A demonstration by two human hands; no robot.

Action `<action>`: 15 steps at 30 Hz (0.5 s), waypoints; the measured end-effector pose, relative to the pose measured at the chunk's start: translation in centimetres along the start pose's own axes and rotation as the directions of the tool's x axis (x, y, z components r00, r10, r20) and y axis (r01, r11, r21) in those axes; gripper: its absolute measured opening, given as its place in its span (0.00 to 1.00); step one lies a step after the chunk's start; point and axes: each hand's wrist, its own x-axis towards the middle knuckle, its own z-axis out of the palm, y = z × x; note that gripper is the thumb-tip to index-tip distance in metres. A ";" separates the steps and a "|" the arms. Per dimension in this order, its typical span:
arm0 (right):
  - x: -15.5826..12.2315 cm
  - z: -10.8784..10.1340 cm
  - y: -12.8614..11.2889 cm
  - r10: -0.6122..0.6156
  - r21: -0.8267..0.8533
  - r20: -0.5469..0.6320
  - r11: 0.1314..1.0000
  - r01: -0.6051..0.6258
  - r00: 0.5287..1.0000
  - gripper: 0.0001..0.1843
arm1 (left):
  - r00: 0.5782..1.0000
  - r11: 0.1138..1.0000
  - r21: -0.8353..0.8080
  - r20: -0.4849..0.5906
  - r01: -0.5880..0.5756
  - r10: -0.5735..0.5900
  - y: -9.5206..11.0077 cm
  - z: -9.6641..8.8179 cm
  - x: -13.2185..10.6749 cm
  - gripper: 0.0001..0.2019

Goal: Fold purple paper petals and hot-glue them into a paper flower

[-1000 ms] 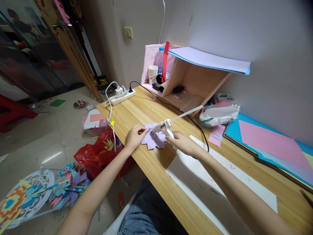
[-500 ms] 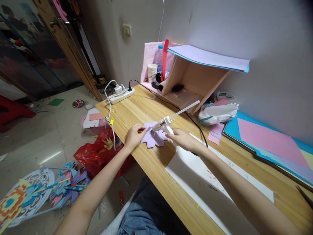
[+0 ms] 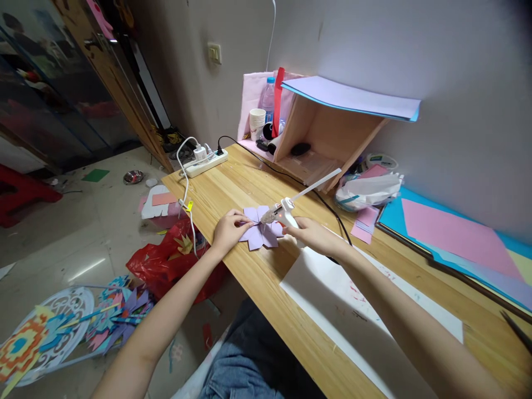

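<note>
A light purple paper flower (image 3: 262,239) lies on the wooden table near its left edge. My left hand (image 3: 229,230) is closed at the flower's left side, fingertips pinched on a petal close to the middle. In my right hand (image 3: 312,233) is a white hot glue gun (image 3: 284,211), held by its handle. Its nozzle points down-left at the flower's centre; I cannot tell whether the tip touches the paper. A long glue stick (image 3: 318,183) sticks out of the gun's back. A small orange light glows on its side.
A white power strip (image 3: 208,163) with plugs sits at the table's far corner, and a black cord (image 3: 266,164) crosses the table. Behind stands an open cardboard box (image 3: 341,130). White paper (image 3: 316,288) lies under my right forearm, with coloured sheets (image 3: 457,233) further right.
The glue gun's nozzle has shifted slightly right over the flower. My left fingertips have moved a little further in toward the flower's centre.
</note>
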 end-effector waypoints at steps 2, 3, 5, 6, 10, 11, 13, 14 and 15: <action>-0.1 0.0 0.3 -0.009 0.057 0.028 0.998 0.008 1.000 0.12 | 1.000 0.999 0.035 -0.003 0.013 -0.013 0.2 0.0 0.2 0.07; -0.1 0.0 0.4 -0.015 0.080 0.031 0.997 0.013 0.999 0.12 | 1.000 0.998 0.057 0.000 0.017 -0.017 0.3 0.0 0.3 0.07; -0.1 0.0 0.8 -0.018 0.109 0.020 0.994 0.016 1.000 0.12 | 1.000 0.993 0.112 0.016 0.020 -0.022 0.6 -0.1 0.8 0.07; -0.1 0.0 1.1 -0.014 0.121 0.012 0.993 0.013 1.000 0.12 | 0.999 0.989 0.145 0.027 0.023 -0.027 0.8 -0.1 1.1 0.06; 0.0 0.3 2.4 0.020 0.179 -0.008 0.984 -0.018 1.000 0.12 | 0.990 0.963 0.260 0.103 0.069 -0.098 1.6 -0.4 2.3 0.06; 0.1 0.3 2.8 0.022 0.196 -0.013 0.980 -0.019 1.000 0.13 | 0.985 0.955 0.285 0.120 0.086 -0.124 1.8 -0.4 2.5 0.06; 0.1 0.4 3.6 -0.001 0.241 -0.035 0.970 0.010 0.999 0.14 | 0.983 0.944 0.321 0.134 0.078 -0.127 1.8 -0.6 3.0 0.06; 0.1 0.4 4.1 -0.022 0.274 -0.050 0.961 0.035 0.998 0.15 | 0.986 0.945 0.326 0.138 0.041 -0.090 1.7 -0.7 3.2 0.07; 0.1 0.5 4.5 -0.044 0.311 -0.071 0.948 0.064 0.997 0.16 | 0.989 0.947 0.320 0.142 -0.016 -0.032 1.6 -0.8 3.3 0.08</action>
